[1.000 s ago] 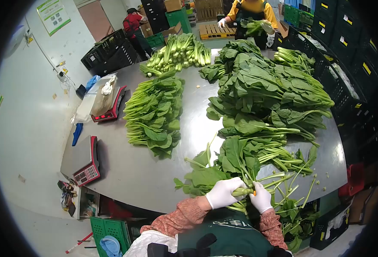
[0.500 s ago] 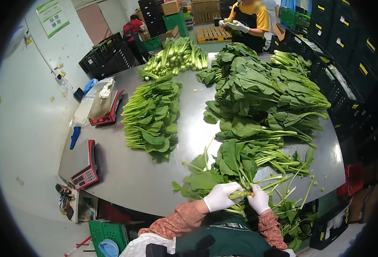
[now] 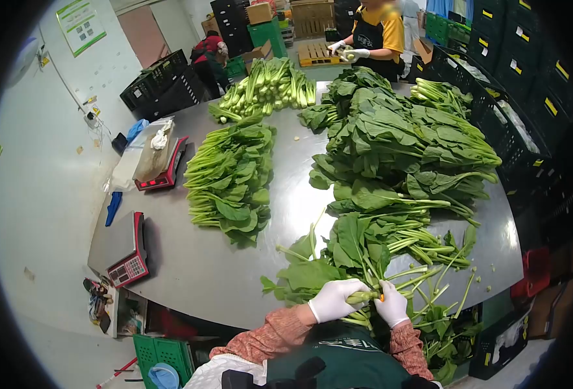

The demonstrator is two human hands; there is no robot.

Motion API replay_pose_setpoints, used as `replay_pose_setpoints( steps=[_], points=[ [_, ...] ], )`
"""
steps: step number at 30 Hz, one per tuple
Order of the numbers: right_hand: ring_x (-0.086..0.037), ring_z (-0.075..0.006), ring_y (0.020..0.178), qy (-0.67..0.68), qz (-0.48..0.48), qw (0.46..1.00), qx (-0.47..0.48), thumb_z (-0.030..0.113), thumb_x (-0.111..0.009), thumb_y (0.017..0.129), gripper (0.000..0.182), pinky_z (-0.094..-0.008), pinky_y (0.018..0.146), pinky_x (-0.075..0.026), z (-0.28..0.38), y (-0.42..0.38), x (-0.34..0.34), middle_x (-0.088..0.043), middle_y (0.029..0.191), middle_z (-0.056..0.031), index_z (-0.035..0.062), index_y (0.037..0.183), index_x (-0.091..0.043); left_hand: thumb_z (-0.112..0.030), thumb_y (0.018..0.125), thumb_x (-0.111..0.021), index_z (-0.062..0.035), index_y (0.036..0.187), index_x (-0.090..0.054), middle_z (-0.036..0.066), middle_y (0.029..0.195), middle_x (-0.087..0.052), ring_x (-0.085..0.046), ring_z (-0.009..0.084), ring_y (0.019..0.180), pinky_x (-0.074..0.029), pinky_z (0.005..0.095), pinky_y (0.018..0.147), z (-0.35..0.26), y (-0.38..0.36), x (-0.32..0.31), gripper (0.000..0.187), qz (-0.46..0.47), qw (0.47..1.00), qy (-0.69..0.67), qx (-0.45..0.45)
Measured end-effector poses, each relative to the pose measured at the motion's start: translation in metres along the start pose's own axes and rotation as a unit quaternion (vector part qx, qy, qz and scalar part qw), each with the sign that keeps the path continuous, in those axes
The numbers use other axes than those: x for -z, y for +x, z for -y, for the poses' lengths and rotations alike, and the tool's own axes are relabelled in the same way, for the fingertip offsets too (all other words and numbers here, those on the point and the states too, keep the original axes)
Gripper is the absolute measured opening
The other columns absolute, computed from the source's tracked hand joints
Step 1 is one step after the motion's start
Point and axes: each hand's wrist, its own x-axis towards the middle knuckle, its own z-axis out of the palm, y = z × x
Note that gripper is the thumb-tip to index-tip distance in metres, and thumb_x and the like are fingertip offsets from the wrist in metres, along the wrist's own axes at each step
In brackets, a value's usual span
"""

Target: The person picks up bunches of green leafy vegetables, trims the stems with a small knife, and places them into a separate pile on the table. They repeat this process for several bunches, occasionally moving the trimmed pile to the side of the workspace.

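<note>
My left hand point(image 3: 337, 299), in a white glove, is closed around the pale green stems of a leafy green vegetable point(image 3: 362, 297). Close beside it, my right hand point(image 3: 391, 303), also gloved, is closed at the stem end. A small orange object point(image 3: 382, 297) shows at its fingertips; its kind is too small to tell. Loose leaves point(image 3: 309, 277) lie just beyond my left hand. Cut stems point(image 3: 422, 279) are scattered past my right hand, and more leafy scraps point(image 3: 445, 324) sit below the table edge.
A large heap of leafy greens point(image 3: 396, 129) covers the right of the metal table point(image 3: 169, 259). Neat rows of greens point(image 3: 231, 175) lie left of centre, with another pile point(image 3: 267, 91) behind. Two scales point(image 3: 127, 249) stand at left. Black crates point(image 3: 520, 129) line the right. Two people work beyond.
My hands stay nearly in place at the stems. Across the table, the person in yellow has lowered their gloved hands, and the person in red has bent lower.
</note>
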Motion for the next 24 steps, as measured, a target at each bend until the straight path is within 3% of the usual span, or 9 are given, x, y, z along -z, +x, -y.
replay_pose_setpoints(
  steps=[5,8,11,17,20,24],
  points=[
    [-0.066,-0.0345,0.1,-0.005,-0.001,1.0,0.004,0.022,-0.073,0.076,0.058,-0.0435,0.084,-0.054,-0.0028,0.0,-0.0026,-0.06,0.129,-0.0145,0.0086,0.13,-0.056,-0.013,0.079,-0.072,-0.0103,0.098,-0.064,0.008,0.088,-0.065,-0.065,0.0297,0.08,-0.053,0.0362,0.07,0.0048,-0.0023,-0.0029,0.02,-0.002,1.0,0.016,0.004],
    [-0.066,-0.0346,0.1,-0.005,0.002,1.0,0.003,0.022,-0.073,0.076,0.058,-0.0434,0.084,-0.054,-0.0027,-0.0004,-0.0021,-0.06,0.129,-0.0146,0.0086,0.13,-0.056,-0.006,0.078,-0.073,-0.0052,0.1,-0.066,0.011,0.086,-0.065,-0.065,0.0279,0.075,-0.052,0.0324,0.067,0.0046,-0.0021,-0.0027,0.023,-0.002,1.0,0.019,-0.009],
    [-0.064,-0.0339,0.107,0.008,0.013,1.0,-0.018,0.021,-0.071,0.076,0.056,-0.0422,0.089,-0.052,0.0037,-0.0009,0.0035,-0.061,0.128,-0.0145,0.008,0.129,-0.056,-0.006,0.079,-0.073,-0.0053,0.101,-0.065,0.011,0.087,-0.065,-0.065,0.0279,0.075,-0.052,0.0325,0.067,0.0071,-0.0025,-0.0034,0.024,0.0,1.0,0.012,-0.011],
    [-0.063,-0.0337,0.108,0.012,0.01,1.0,-0.016,0.02,-0.071,0.076,0.057,-0.0416,0.09,-0.052,0.0046,-0.0016,0.0044,-0.061,0.127,-0.0151,0.0076,0.129,-0.057,-0.008,0.08,-0.073,-0.0056,0.102,-0.065,0.011,0.087,-0.065,-0.066,0.0283,0.076,-0.052,0.0331,0.068,0.0042,-0.0029,-0.0008,0.024,0.005,1.0,0.016,0.001],
    [-0.066,-0.0348,0.1,-0.001,-0.01,1.0,0.007,0.021,-0.073,0.076,0.057,-0.0444,0.084,-0.054,-0.0003,-0.0018,-0.001,-0.06,0.13,-0.0152,0.0093,0.129,-0.057,-0.009,0.08,-0.073,-0.0058,0.101,-0.065,0.011,0.088,-0.065,-0.066,0.0286,0.076,-0.052,0.0334,0.068,0.0052,-0.003,-0.0016,0.023,0.003,1.0,0.022,0.003],
    [-0.064,-0.0342,0.106,0.002,0.005,1.0,-0.013,0.021,-0.071,0.076,0.057,-0.0426,0.088,-0.052,0.0014,-0.0011,0.0002,-0.06,0.129,-0.0156,0.0084,0.13,-0.056,-0.008,0.079,-0.073,-0.006,0.1,-0.065,0.011,0.087,-0.065,-0.065,0.0288,0.076,-0.052,0.0335,0.068,0.0084,-0.0028,-0.0031,0.022,0.003,1.0,0.021,0.0]
  ],
)
